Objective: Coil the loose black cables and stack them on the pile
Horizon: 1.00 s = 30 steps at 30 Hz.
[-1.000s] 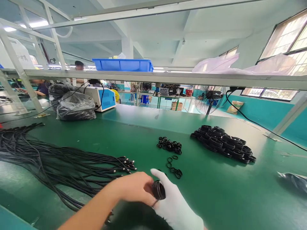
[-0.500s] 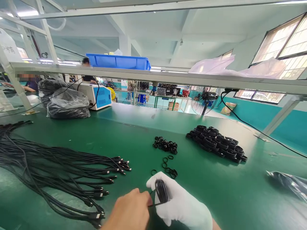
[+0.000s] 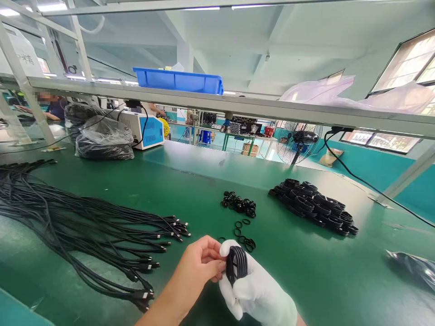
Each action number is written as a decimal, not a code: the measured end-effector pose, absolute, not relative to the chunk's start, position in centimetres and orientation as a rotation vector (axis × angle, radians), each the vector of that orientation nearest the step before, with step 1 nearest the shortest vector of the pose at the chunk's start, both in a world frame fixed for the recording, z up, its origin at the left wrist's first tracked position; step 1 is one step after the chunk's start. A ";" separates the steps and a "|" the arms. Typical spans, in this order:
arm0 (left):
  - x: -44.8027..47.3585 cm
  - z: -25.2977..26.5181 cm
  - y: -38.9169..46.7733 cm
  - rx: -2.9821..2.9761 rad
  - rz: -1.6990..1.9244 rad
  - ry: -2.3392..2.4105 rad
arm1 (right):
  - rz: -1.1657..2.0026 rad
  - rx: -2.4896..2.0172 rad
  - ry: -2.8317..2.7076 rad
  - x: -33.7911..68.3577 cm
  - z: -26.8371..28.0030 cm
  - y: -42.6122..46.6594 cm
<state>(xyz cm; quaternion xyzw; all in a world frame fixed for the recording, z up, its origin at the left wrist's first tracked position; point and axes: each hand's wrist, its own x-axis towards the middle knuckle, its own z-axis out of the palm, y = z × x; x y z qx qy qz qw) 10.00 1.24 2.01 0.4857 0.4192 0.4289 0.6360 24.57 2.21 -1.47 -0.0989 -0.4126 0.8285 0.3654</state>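
A coiled black cable [image 3: 238, 263] sits in my right hand [image 3: 260, 290], which wears a white glove and is closed around the coil. Bare, my left hand [image 3: 200, 262] pinches at the coil's left side, thumb and fingers together; the bit of cable between them is mostly hidden. Just beyond the hands lie several loose black rings [image 3: 249, 245], with a small heap of the same rings [image 3: 239, 204] farther back. To the left, long uncoiled black cables [image 3: 102, 226] are spread out, their plug ends toward me. At right rests a pile of coiled cables [image 3: 312, 206].
The green table [image 3: 190, 190] carries a plastic-wrapped black bundle [image 3: 103, 138] and a blue-white machine [image 3: 149, 130] at back left. A clear bag [image 3: 413, 269] lies at right. Above runs a shelf [image 3: 190, 98] with a blue bin [image 3: 180, 81]. A fan [image 3: 299, 138] stands behind.
My left hand has turned and come up against the coil's left side, its fingers now showing. The coil has rotated slightly in my right hand. The whole view has shifted a little.
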 end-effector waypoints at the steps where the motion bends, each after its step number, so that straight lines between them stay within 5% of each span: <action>1: 9.9 1.9 1.3 1.101 0.978 0.945 | 2.125 -0.256 -1.052 24.7 -1.5 2.3; 6: 8.5 3.2 1.4 1.363 1.040 1.208 | 2.220 -0.293 -1.025 25.2 -1.7 2.6; 11: 7.5 5.1 2.8 1.605 0.737 1.051 | 2.459 -0.184 -0.934 24.6 -1.8 2.3; 19: 8.0 3.6 4.7 1.289 0.757 1.166 | 1.858 -0.727 -1.150 23.0 0.6 2.1; 30: 8.5 1.8 1.8 1.213 0.803 1.135 | 1.998 -0.777 -1.171 23.4 0.3 2.1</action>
